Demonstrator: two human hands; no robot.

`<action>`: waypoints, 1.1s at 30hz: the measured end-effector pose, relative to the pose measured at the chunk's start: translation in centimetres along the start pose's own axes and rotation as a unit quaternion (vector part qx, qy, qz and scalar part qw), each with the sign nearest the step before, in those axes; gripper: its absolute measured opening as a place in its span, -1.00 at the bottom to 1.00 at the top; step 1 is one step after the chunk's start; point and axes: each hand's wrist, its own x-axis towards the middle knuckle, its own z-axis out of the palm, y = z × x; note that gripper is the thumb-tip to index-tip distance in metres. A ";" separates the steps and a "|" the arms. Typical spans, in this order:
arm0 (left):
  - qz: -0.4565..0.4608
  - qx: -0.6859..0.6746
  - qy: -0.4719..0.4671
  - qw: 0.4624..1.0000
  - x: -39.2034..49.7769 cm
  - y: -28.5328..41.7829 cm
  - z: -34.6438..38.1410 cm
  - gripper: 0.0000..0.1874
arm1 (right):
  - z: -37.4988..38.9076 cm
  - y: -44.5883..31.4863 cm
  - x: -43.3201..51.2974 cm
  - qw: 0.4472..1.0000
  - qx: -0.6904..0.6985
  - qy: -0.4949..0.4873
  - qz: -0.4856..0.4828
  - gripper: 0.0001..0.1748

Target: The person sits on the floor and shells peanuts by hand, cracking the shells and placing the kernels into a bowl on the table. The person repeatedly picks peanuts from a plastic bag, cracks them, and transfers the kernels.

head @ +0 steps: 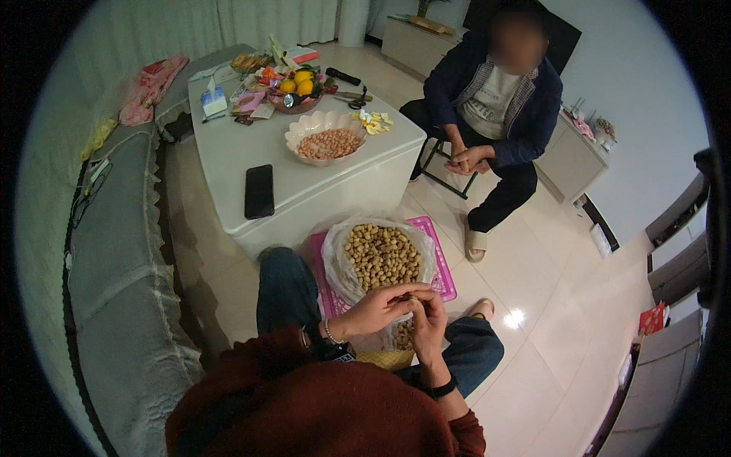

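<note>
My left hand (370,310) and my right hand (429,324) meet at the fingertips over the near edge of a clear plastic bag (338,260). They pinch a small peanut (406,296) between them, mostly hidden by the fingers. Many unshelled peanuts (381,254) fill the open bag, which rests on a pink plastic openwork stool (441,271). Below my hands, a second bag holds what look like peanut shells (403,336). On the white table, a scalloped bowl (294,137) holds shelled pinkish peanuts (328,144).
A phone (259,192) lies near the table's (228,154) front edge. Farther back are a fruit bowl (297,103), scissors (357,104), a flashlight (342,76) and a tissue pack (213,103). Another person (497,108) sits at right, hands together. A grey sofa (120,245) runs along the left.
</note>
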 end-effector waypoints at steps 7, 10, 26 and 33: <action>0.002 0.035 0.084 0.996 -0.2 -0.8 0.9 -0.67 | 0.6 0.7 0.2 0.999 0.044 0.010 0.012 -0.91; -0.020 0.044 0.097 0.994 -0.2 -1.4 0.8 -0.67 | 0.7 1.2 0.5 0.999 0.050 0.010 0.017 -0.93; -0.057 -0.038 0.147 0.987 0.1 -1.6 0.0 -0.84 | -1.0 1.6 0.3 0.981 0.146 -0.017 0.126 -0.78; -0.057 -0.021 0.138 0.989 0.4 -2.7 0.1 -0.92 | -1.0 2.6 0.0 0.972 0.183 0.003 0.148 -0.82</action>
